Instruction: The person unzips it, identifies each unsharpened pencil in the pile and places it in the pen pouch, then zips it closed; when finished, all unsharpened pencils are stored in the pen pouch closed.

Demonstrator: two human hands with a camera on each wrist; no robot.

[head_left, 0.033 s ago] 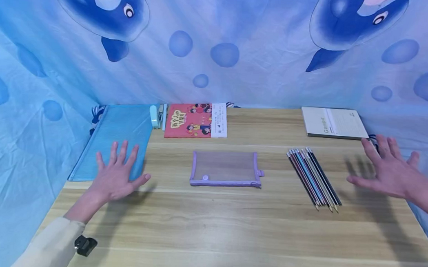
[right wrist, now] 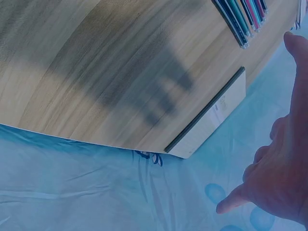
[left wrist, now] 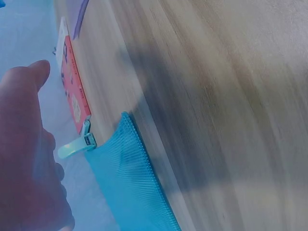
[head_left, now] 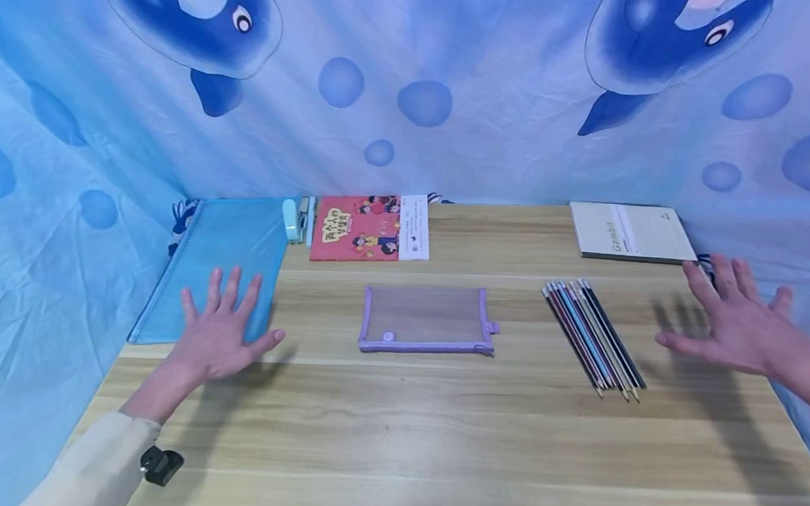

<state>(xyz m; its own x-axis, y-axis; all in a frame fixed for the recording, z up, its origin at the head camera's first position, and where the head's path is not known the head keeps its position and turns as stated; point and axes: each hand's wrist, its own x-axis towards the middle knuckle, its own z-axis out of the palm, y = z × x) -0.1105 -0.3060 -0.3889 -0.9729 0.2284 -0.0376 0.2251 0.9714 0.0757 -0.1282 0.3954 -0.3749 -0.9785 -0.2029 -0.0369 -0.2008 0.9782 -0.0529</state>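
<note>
My left hand [head_left: 217, 338] is held with fingers spread above the table, overlapping the near part of a blue mesh zip folder [head_left: 227, 250] in the head view. Nothing is in it. At the right side my right hand [head_left: 738, 324] hovers, fingers also spread and holding nothing, its shadow falling on the wood. Nearest to it lies a row of several pencils [head_left: 593, 338], points toward me. Between the hands a flat purple mesh pencil pouch [head_left: 425, 316] rests on the table, its zip edge along the near side.
A red picture book [head_left: 357, 231] lies at the back, with a mint-green stapler [head_left: 292, 220] beside it near the folder. A pale notebook [head_left: 632, 232] sits at the back right. Blue curtain [head_left: 496, 135] hangs behind the wooden table [head_left: 394, 438] and along its sides.
</note>
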